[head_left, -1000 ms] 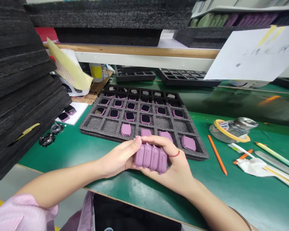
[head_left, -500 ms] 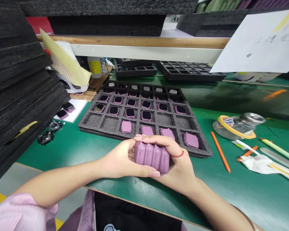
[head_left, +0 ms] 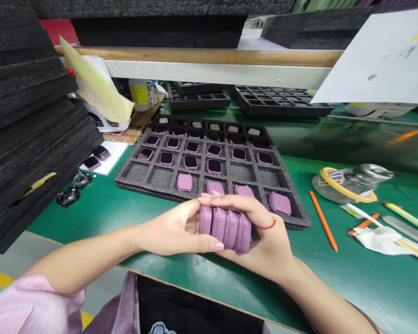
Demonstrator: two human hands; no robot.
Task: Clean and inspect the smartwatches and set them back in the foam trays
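My left hand (head_left: 170, 227) and my right hand (head_left: 266, 236) press together a row of several mauve rubber-cased smartwatch bodies (head_left: 225, 229), standing on edge side by side. Their screens are hidden. Just beyond my fingers lies a grey foam tray (head_left: 132, 178) with square compartments. Several watches with dark screens (head_left: 190, 162) sit in its middle rows. Along its near row, mauve watch backs (head_left: 184, 182) lie in some compartments, and my left fingertips overlap one of them (head_left: 215, 187). Another (head_left: 280, 203) sits at the tray's right corner.
A tall stack of black foam sheets (head_left: 21, 116) rises at the left. Black trays (head_left: 278, 101) stand at the back. A glass jar with tape (head_left: 344, 183), an orange stick (head_left: 323, 221) and a white cloth (head_left: 376, 240) lie on the green bench.
The whole scene has shifted slightly in view. The watch row has moved right and squared up between my hands, and my left thumb now shows below it.
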